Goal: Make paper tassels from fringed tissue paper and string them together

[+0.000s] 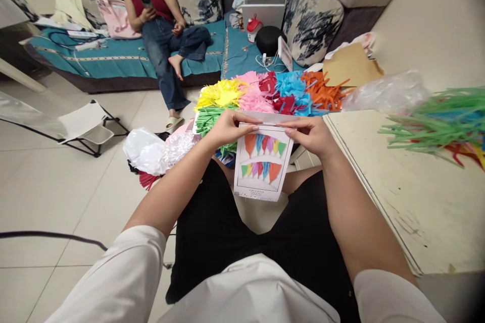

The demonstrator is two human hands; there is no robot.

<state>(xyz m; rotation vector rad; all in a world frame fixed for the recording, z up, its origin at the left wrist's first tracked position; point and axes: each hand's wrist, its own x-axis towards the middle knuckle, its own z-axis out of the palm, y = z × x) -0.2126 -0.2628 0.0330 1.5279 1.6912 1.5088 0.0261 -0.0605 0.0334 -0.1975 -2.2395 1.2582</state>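
Observation:
A white printed card point(261, 166) hangs down over my lap, showing two rows of colourful tasselled bunting inside a thin black frame. My left hand point(234, 128) pinches its upper left edge, thumb on the front face. At the upper right edge my right hand point(308, 133) grips the same card between thumb and fingers. A folded strip runs along the top between the two hands. Just beyond them lie bundles of cut fringe: yellow fringe point(220, 95), green fringe point(208, 118), pink fringe point(255, 93), blue fringe point(290, 86) and orange fringe point(322, 90).
To the right stands a cream table point(382, 186) with more green fringe point(435, 116) and a clear plastic bag point(390, 93). On the teal sofa point(204, 65) sits a person point(159, 25) holding a phone. A folding stool point(85, 121) and white plastic bags point(146, 149) are on the left floor.

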